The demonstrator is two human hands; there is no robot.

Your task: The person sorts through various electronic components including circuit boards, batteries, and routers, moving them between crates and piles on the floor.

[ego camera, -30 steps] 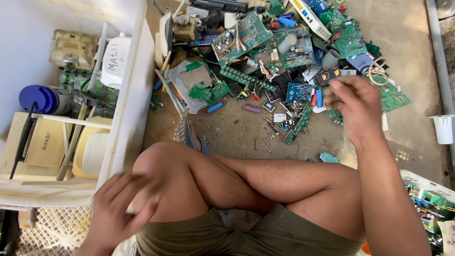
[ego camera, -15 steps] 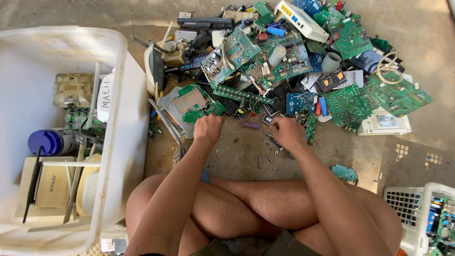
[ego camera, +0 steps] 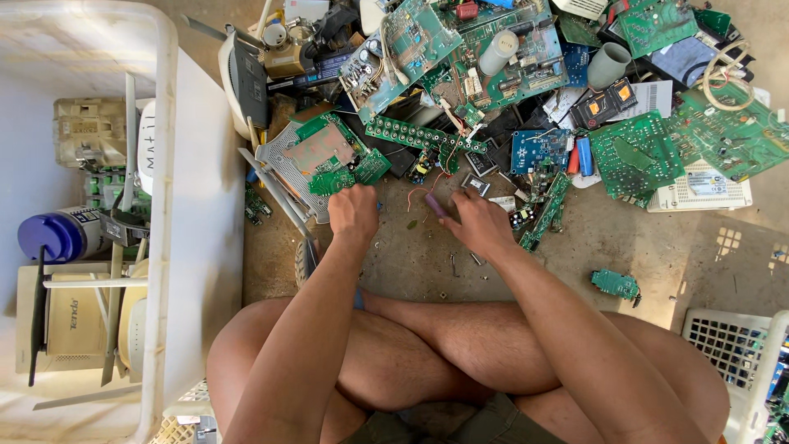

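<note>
While the left hand (ego camera: pixel 353 215) is closed on a small green circuit board (ego camera: pixel 333 181), a purple cylinder (ego camera: pixel 436 205) is pinched by the right hand (ego camera: pixel 479 226) above the floor (ego camera: pixel 411 263).

White label patch (ego camera: pixel 711 182) on cream router case, far right; beige box (ego camera: pixel 70 321) lettered red, near left in bin (ego camera: pixel 168 247).

Bare, dusty concrete floor (ego camera: pixel 657 247) in sunlight; white plastic bin (ego camera: pixel 197 247) at one side; white basket (ego camera: pixel 731 345) opposite.
</note>
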